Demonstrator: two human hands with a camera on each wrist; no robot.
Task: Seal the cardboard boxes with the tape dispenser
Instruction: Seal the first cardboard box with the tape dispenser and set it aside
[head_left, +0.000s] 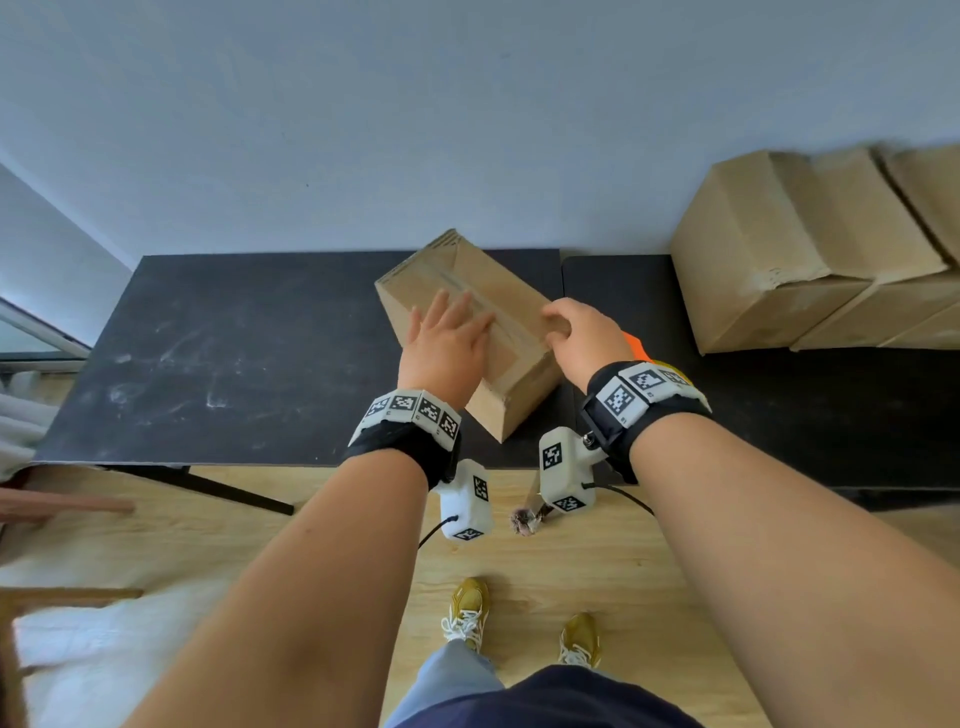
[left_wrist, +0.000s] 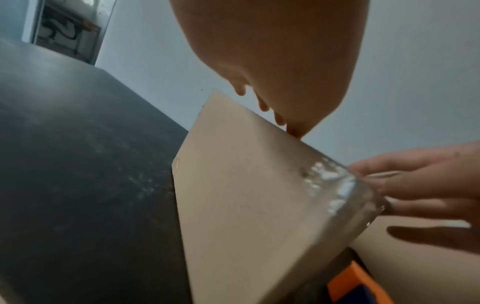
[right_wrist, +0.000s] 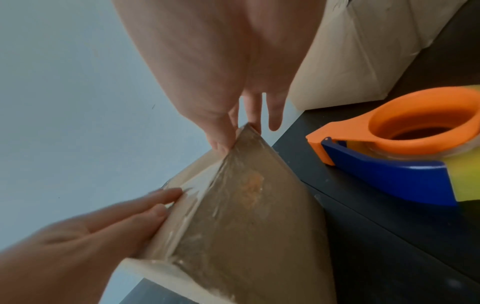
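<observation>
STEP: smoothing tape on cardboard box (head_left: 470, 317), bench (head_left: 208, 353) centre | left hand (head_left: 444, 345) flat on top | right hand (head_left: 582, 335) grasps 3-o'clock edge | tape dispenser (right_wrist: 405, 144) released at 4 o'clock | NEXT: probably set aside, fetch unsealed box.

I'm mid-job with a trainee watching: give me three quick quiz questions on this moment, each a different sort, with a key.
1. True or false: the tape dispenser is in the right hand.
2. Multiple choice: the left hand is A) lying flat on top of the box, B) holding the dispenser, C) hanging off the table.
3. Fill in: clear tape runs along the top of the box and wraps over its ____.

Key
1. False: it sits on the table beside the box, and the right hand grips the box's edge.
2. A
3. end
</observation>
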